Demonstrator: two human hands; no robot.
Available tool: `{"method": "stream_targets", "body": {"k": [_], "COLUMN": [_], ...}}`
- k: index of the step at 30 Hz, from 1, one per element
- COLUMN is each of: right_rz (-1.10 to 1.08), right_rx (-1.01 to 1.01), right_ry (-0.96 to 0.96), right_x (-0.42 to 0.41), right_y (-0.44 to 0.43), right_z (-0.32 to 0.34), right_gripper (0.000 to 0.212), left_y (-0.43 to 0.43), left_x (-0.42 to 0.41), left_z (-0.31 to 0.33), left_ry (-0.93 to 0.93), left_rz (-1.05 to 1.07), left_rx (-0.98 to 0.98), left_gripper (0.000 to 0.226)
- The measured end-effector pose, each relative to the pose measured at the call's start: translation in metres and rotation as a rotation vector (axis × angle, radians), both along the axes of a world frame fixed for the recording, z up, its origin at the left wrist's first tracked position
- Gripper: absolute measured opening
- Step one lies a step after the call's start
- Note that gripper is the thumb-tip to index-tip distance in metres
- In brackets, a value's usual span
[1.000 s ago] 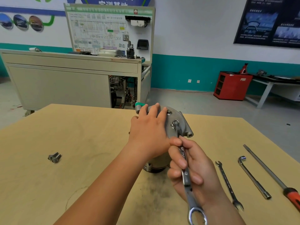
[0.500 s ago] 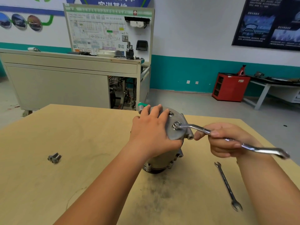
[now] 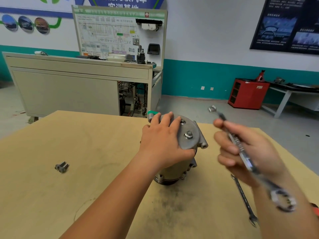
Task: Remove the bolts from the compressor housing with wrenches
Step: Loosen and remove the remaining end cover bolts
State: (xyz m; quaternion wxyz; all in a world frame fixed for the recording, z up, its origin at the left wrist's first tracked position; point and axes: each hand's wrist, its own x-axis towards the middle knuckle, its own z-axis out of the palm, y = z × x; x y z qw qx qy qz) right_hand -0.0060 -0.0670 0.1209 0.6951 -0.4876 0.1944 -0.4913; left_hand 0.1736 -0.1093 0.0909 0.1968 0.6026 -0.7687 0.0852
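Note:
The grey compressor housing [image 3: 189, 140] stands upright in the middle of the wooden table [image 3: 86, 144]. My left hand [image 3: 162, 140] lies flat over its end cover, fingers spread. A bolt [image 3: 188, 134] stands raised from the cover, and a second bolt [image 3: 183, 121] sits near my fingertips. To the right of the housing, my right hand [image 3: 246, 152] grips a combination wrench [image 3: 241, 147] in the air, blurred, clear of the bolt. Two loose bolts [image 3: 61, 166] lie on the table at the left.
A slim open-end wrench [image 3: 245, 202] lies on the table under my right forearm. An orange handle [image 3: 315, 211] shows at the right edge. Beyond the table stand a beige training bench [image 3: 69, 87], a red cabinet [image 3: 248, 94] and a white side table [image 3: 284, 95].
My right hand has lifted the wrench off the raised bolt and swung it away to the right. The left hand has stayed on the cover.

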Motion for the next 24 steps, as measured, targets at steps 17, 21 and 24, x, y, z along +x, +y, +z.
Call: {"method": "stream_targets", "body": {"k": [17, 21, 24], "right_rz": [-0.137, -0.034, 0.091], "right_rx": [0.317, 0.38, 0.373], "right_ry": [-0.287, -0.473, -0.612], "right_x": [0.077, 0.074, 0.073], "right_y": [0.034, 0.029, 0.029], "right_z": [-0.027, -0.019, -0.02], "right_gripper": [0.007, 0.013, 0.036], "left_y": [0.0, 0.0, 0.002], "left_x": [0.002, 0.0, -0.002], "left_z": [0.002, 0.002, 0.003], "left_ry": [-0.064, -0.045, -0.042], "left_rz": [0.005, 0.004, 0.018], "left_rx": [0.026, 0.043, 0.055], "left_gripper": [0.074, 0.081, 0.09]}}
